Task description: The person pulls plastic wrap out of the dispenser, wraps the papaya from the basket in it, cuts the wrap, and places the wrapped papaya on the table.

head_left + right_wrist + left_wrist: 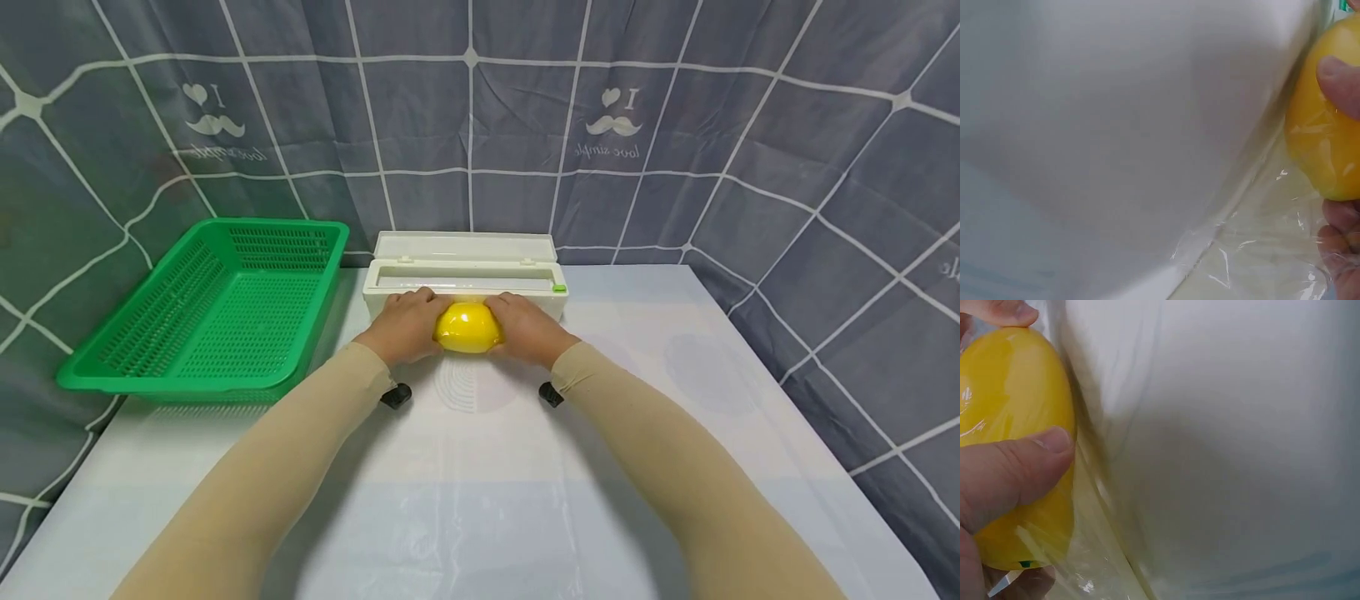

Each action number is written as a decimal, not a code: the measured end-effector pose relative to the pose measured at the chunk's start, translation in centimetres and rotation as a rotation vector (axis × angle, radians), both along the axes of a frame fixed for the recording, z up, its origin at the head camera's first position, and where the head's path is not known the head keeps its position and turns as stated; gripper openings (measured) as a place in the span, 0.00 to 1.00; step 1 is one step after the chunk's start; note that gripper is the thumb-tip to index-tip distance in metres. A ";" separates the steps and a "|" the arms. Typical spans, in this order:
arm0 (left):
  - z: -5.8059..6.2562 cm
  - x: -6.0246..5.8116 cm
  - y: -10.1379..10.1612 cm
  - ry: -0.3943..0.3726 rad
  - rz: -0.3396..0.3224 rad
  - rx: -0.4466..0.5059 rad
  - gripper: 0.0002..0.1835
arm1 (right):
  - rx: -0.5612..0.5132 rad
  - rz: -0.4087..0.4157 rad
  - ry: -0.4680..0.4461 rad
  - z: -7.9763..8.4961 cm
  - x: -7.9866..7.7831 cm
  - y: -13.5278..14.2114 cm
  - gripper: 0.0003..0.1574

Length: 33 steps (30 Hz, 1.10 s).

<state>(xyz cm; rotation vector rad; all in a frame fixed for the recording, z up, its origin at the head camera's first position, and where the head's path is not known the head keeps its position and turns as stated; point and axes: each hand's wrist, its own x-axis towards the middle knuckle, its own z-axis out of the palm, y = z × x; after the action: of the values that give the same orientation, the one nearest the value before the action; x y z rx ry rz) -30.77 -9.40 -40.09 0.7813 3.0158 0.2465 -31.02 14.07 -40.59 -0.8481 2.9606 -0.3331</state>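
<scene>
A yellow lemon-like fruit (468, 327) sits on the white table just in front of a white cling-film dispenser box (465, 279) whose lid stands open. My left hand (405, 325) grips the fruit's left side and my right hand (528, 329) grips its right side. In the left wrist view my thumb (1016, 472) presses on the yellow fruit (1013, 406) under clear cling film (1100, 550). The right wrist view shows the fruit (1325, 137) with a fingertip (1341, 81) on it and wrinkled film (1260, 250) below.
A green plastic basket (217, 308) stands at the back left of the table (675, 400). A grey gridded curtain (750, 125) hangs behind and to both sides. The dispenser has a small green slider (558, 288) at its right end.
</scene>
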 end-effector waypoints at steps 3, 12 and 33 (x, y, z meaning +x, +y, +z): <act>0.0 0.0 -0.1 -0.014 -0.005 -0.007 0.45 | -0.006 0.002 -0.019 0.1 -0.3 0.0 0.51; 0.1 1.4 -0.5 -0.003 0.010 0.007 0.63 | -0.004 0.003 -0.057 0.9 -0.7 0.0 0.51; -0.9 -0.3 -1.1 0.128 -0.011 0.067 0.38 | 0.121 -0.026 0.262 -0.2 0.8 -1.1 0.48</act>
<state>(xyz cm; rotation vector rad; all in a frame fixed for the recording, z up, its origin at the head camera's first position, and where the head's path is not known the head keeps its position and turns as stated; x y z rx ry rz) -31.09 -10.48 -40.99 0.8507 3.1359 0.3113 -30.17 12.96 -40.81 -0.9029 3.1920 -0.0444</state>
